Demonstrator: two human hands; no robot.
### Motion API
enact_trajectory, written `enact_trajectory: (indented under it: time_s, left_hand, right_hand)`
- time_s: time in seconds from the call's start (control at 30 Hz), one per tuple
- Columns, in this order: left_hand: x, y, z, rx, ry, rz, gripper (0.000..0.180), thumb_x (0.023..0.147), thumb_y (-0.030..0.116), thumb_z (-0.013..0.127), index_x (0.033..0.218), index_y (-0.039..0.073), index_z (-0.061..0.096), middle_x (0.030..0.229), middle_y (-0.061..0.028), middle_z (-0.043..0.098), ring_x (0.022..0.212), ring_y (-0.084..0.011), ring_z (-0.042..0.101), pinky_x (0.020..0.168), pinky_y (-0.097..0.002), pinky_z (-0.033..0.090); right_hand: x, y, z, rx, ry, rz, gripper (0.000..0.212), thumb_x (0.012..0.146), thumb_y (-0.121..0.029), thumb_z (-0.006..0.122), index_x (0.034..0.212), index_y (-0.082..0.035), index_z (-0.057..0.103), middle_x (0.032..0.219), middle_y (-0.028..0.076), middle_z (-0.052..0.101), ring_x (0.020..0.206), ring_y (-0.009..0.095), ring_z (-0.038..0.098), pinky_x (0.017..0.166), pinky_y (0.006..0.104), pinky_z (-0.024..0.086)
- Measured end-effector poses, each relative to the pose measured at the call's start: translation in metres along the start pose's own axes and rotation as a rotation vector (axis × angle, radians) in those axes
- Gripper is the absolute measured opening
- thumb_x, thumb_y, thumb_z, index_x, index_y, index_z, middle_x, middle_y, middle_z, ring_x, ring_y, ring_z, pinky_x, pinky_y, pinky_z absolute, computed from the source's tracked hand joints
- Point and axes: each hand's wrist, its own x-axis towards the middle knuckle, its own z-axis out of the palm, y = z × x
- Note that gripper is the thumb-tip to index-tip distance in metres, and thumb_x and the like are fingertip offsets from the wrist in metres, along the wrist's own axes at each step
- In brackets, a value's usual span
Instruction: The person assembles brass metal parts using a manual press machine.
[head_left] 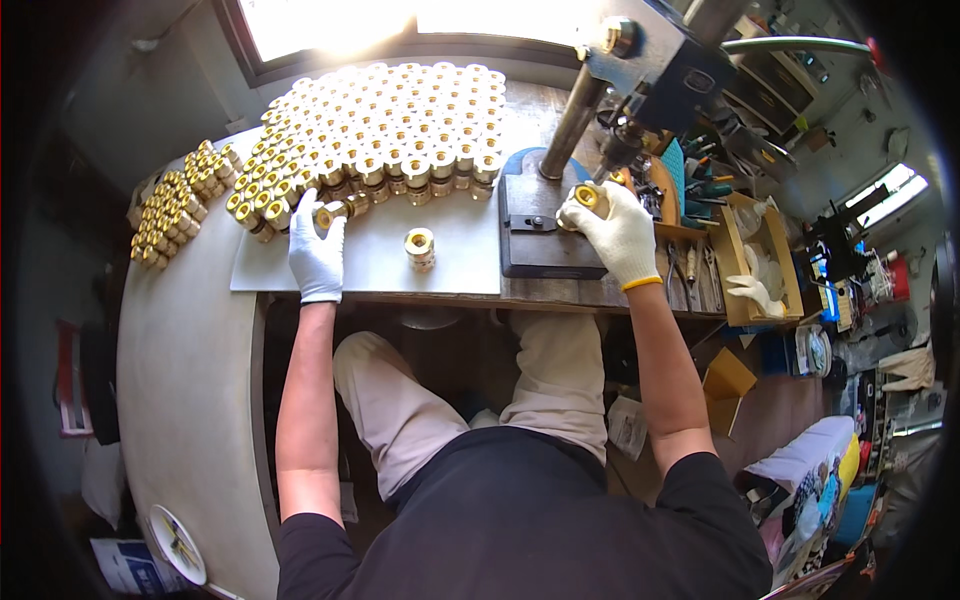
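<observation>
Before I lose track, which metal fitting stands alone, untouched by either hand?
The upright fitting on the pale sheet, between left hand and right hand; others are clustered or handheld.

From the view's centre, your gloved left hand (315,258) at ten o'clock holds a metal fitting (330,213) near the massed fittings (400,120) at eleven. Your gloved right hand (615,235) at two holds a brass-centred piece (586,196) by the base (540,248) of the dark press (655,80) at one. A lone fitting (420,250) stands upright between your hands.

Fitting (587,196) partly behind right fingers (613,204)
</observation>
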Motion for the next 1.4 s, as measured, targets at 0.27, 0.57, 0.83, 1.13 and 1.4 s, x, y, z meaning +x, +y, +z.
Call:
enact_trajectory:
  time_s: [0.27,0.57,0.83,1.13,1.4]
  left_hand:
    - [-0.030,-0.018,0.000,-0.356,-0.023,-0.370,0.042,0.091,0.002,0.086,0.131,0.001,0.074,0.128,-0.0108,0.076,0.122,-0.0221,0.070,0.113,-0.0373,0.052]
    - [-0.036,0.050,-0.023,-0.877,-0.001,-0.565,0.040,0.102,-0.004,0.074,0.140,-0.004,0.064,0.130,-0.0153,0.071,0.105,-0.0243,0.078,0.092,-0.0355,0.068]
    - [-0.039,0.107,-0.053,-0.939,-0.056,-0.483,0.042,0.103,-0.003,0.073,0.143,-0.004,0.062,0.129,-0.0151,0.073,0.107,-0.0237,0.077,0.096,-0.0362,0.066]
    - [-0.036,0.165,-0.014,-0.969,-0.307,-0.429,0.045,0.099,-0.002,0.078,0.141,-0.003,0.065,0.133,-0.0117,0.070,0.113,-0.0192,0.073,0.094,-0.0314,0.062]
    - [-0.040,0.199,0.103,-0.672,-0.514,-0.264,0.043,0.091,0.013,0.086,0.131,0.003,0.075,0.127,-0.0139,0.075,0.112,-0.0223,0.074,0.098,-0.0340,0.058]
  right_hand:
    - [-0.005,-0.011,-0.002,0.432,0.038,0.022,0.025,0.094,-0.009,0.085,0.112,0.007,0.077,0.099,0.009,0.083,0.089,0.012,0.078,0.084,0.0261,0.062]
    - [-0.031,-0.040,0.040,0.171,-0.163,-0.377,0.035,0.090,-0.030,0.089,0.112,-0.005,0.079,0.106,0.013,0.079,0.095,0.025,0.079,0.088,0.0355,0.061]
    - [0.002,-0.057,0.119,-0.014,-0.364,-0.477,0.034,0.093,-0.040,0.080,0.111,-0.010,0.077,0.097,0.014,0.074,0.093,0.034,0.074,0.082,0.0451,0.058]
    - [-0.095,-0.047,0.061,0.352,-0.218,-0.321,0.038,0.094,-0.024,0.083,0.125,-0.003,0.077,0.091,0.013,0.076,0.080,0.029,0.073,0.076,0.0388,0.059]
    - [-0.180,-0.009,0.031,0.426,-0.329,0.008,0.041,0.096,-0.027,0.083,0.129,-0.004,0.077,0.098,0.012,0.079,0.083,0.024,0.075,0.080,0.0350,0.060]
